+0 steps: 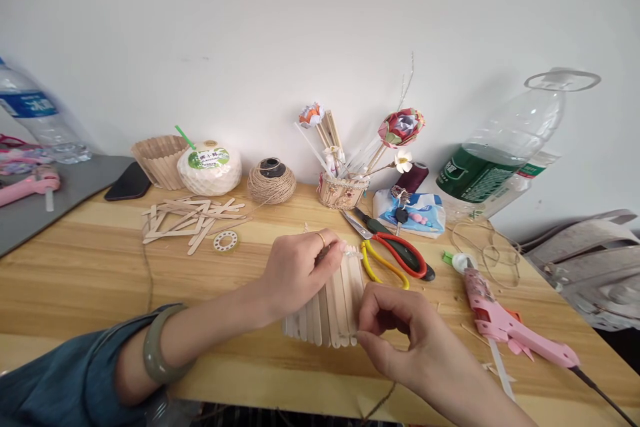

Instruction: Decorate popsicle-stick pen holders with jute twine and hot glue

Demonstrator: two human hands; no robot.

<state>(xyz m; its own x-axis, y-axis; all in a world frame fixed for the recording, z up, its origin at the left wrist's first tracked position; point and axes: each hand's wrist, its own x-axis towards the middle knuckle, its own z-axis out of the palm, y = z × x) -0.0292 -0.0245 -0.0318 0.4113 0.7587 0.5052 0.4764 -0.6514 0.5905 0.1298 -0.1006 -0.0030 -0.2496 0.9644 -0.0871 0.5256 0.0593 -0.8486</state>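
Note:
A fan-like piece made of wooden craft sticks (330, 310) is held low over the front of the wooden table. My left hand (303, 271) grips its upper edge, the thumb and fingers pinched near a clear strip at the top. At the piece's lower right edge, my right hand (397, 330) has thumb and index finger brought together; whatever lies between those fingertips is too small to make out. Scissors with red and yellow handles (395, 250) lie just beyond the hands. To the right rests a pink glue gun (520, 333) with its cord trailing off.
Loose sticks (190, 220), a tape roll (226, 241), a stick basket (159, 161), a wrapped coconut (210, 169) and twine (271, 183) occupy the left. Behind stand a flower pot (343, 191), a tissue pack (410, 212) and a large bottle (500, 153).

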